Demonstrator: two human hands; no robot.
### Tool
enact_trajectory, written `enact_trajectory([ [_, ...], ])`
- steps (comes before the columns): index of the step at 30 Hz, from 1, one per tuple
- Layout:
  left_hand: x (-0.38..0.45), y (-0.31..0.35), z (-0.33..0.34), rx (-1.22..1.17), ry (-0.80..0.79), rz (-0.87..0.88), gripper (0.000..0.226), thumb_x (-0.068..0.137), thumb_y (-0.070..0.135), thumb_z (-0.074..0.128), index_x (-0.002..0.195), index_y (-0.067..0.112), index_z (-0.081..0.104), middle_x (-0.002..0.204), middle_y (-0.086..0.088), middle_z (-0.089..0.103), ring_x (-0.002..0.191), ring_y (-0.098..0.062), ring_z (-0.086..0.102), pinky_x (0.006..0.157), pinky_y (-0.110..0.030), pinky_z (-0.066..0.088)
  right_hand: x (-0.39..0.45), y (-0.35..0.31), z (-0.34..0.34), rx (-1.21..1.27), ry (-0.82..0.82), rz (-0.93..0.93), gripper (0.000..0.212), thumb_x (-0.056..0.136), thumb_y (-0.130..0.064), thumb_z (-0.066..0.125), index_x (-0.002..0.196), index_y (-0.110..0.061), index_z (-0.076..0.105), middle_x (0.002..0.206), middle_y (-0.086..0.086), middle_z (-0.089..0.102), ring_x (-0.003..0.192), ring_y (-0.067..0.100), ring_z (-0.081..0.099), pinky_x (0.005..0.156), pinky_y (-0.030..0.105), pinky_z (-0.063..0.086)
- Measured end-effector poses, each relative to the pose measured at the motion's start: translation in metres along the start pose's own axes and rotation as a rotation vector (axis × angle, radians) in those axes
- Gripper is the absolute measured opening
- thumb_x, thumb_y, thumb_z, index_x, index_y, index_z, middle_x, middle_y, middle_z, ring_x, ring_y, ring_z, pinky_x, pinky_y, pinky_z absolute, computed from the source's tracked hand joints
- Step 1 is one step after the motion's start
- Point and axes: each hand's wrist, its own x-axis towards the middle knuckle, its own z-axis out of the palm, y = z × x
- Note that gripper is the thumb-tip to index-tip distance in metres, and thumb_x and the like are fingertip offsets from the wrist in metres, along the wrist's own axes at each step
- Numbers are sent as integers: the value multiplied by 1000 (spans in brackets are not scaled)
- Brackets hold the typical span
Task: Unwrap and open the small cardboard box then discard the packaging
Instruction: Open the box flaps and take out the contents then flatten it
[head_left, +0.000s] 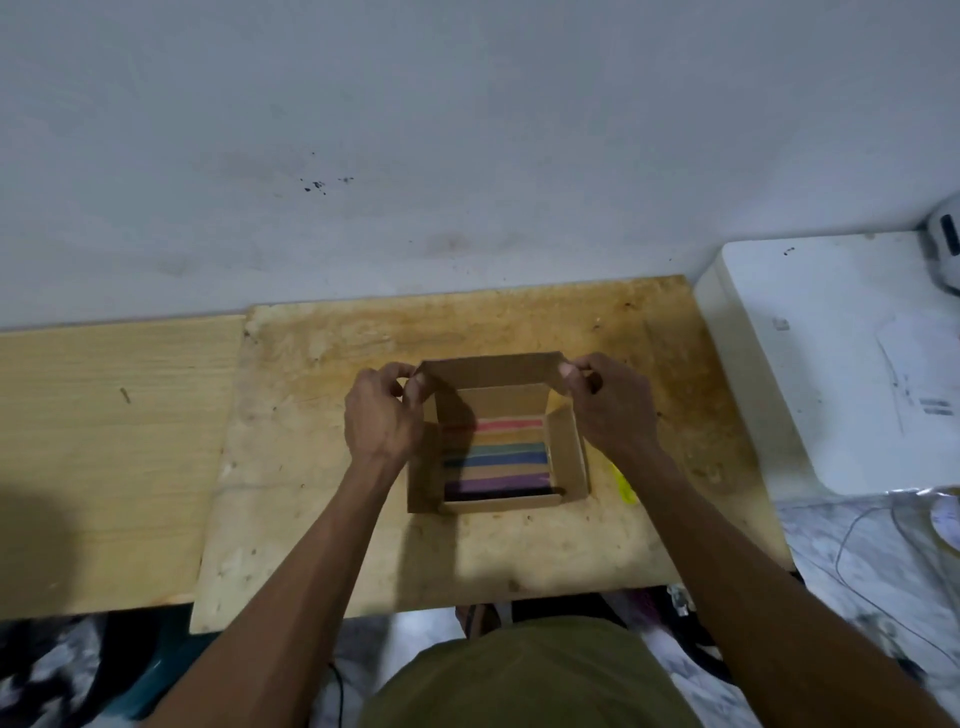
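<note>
On board, box open, striped inside

No readable text, brand, number or sign appears anywhere in this view. The white appliance at the right edge carries a small grey mark and a few dark printed lines on its top, but they are too blurred and small to read. The open cardboard box on the wooden board shows only plain brown card and coloured stripes inside, with no lettering that can be made out.
</note>
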Motion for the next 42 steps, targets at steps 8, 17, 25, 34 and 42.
enact_trajectory([
  [8,51,8,29,-54,-47,-100,48,91,21,66,136,14,52,120,-9,62,100,-23,64,71,-31,50,60,-6,27,106,-129,119,35,97,-24,53,130,-16,55,112,3,68,103,21,63,78,20,39],
  [17,47,-16,48,538,-564,193,124,60,67,77,153,36,0,162,3,-8,148,-33,-6,114,-64,22,47,29,57,-48,-543,-55,81,85,-31,70,151,-21,24,155,1,31,140,21,30,112,30,25],
  [25,25,-45,53,694,-822,89,154,37,84,73,147,39,-25,155,4,-37,141,-36,-34,111,-73,-4,7,49,55,-372,-810,-137,128,54,-96,44,152,-32,-9,161,-7,-20,145,18,-28,118,56,-9],
  [34,-21,-51,35,647,-696,111,145,41,97,51,152,33,-18,157,0,-34,140,-32,-38,113,-68,-9,-43,51,41,-401,-716,-158,117,67,-91,32,154,-23,-8,161,-1,-20,144,20,-30,115,57,-15],
  [42,-61,-66,33,757,-724,96,133,68,75,63,151,18,-24,154,-7,-39,140,-37,-37,112,-70,-7,-82,72,51,-441,-709,-107,117,71,-87,38,153,-21,-12,159,2,-27,143,19,-33,117,55,-14],
])
